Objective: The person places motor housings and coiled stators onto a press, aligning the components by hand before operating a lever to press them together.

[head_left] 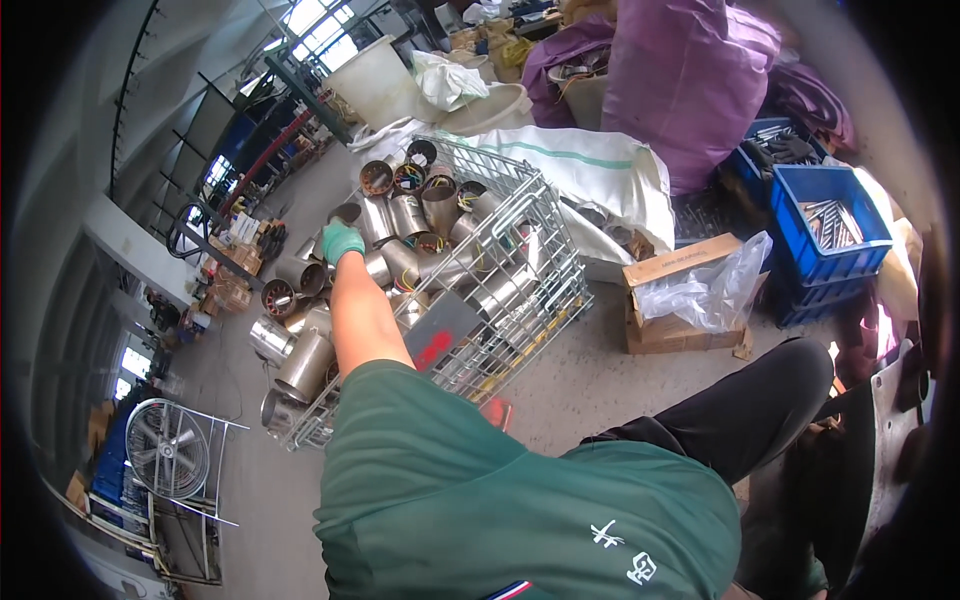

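**Left arm stretched out over a wire cage of metal cylinders**

Body and arm first: green shirt fills the lower middle, torso bent forward. Upper arm in a short sleeve; bare forearm runs up and slightly left, nearly straight, crossing the near part of the pile. Black-trousered leg to the right, knee bent.

Cage next. Tall mesh along its right edge; grey plate with red marks on the near side. Cylinders heaped within, crowding its left edge, the outermost at the near left corner. Just off its right edge, an open carton with clear plastic in it.

Left hand: green glove, back of the hand uppermost, fingers directed away from the body. It touches one cylinder toward the cage's far left edge. Fingertips hidden; cannot tell whether they are clenched on the wall or merely resting there. Right hand: state cannot be told; only a dim green patch near the lower right rim, possibly its glove.

Cylinder at the glove: partly covered, dark round mouth showing. Its neighbours: dull silver, open-ended, lying at mixed angles, several with coppery-brown windings inside.

Smallest: thin yellow wires poking out among the cylinders.
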{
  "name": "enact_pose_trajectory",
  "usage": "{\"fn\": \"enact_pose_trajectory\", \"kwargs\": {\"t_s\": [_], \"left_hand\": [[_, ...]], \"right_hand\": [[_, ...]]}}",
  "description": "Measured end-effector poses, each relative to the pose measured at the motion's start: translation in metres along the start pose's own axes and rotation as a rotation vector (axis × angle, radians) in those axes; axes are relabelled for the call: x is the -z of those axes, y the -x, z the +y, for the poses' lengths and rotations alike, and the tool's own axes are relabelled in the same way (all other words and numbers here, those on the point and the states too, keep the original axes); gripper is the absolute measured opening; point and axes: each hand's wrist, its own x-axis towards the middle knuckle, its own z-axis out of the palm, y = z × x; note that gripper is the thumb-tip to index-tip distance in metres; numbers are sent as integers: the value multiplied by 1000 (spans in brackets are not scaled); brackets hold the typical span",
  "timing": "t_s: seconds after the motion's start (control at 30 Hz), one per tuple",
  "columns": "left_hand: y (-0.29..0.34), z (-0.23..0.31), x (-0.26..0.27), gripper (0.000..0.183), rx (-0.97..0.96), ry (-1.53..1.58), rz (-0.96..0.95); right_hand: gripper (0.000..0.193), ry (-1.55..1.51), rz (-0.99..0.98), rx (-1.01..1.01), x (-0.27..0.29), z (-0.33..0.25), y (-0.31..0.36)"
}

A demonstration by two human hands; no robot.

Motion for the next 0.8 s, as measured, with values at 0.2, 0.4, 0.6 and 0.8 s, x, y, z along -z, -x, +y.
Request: {"fn": "enact_pose_trajectory", "kwargs": {"t_s": [0.2,0.4,0.6,0.8], "left_hand": [[-29,56,39,64,214,370,300],[2,208,77,44,-64,987,405],[71,391,112,28,-272,1950,-60],[317,553,202,31,-418,2144,-1199]], "right_hand": [[65,2,18,18,7,3,4],[74,1,39,2,18,23,30],[83,74,107,0,45,21,95],[106,131,430,-34,78,-27,109]]}}
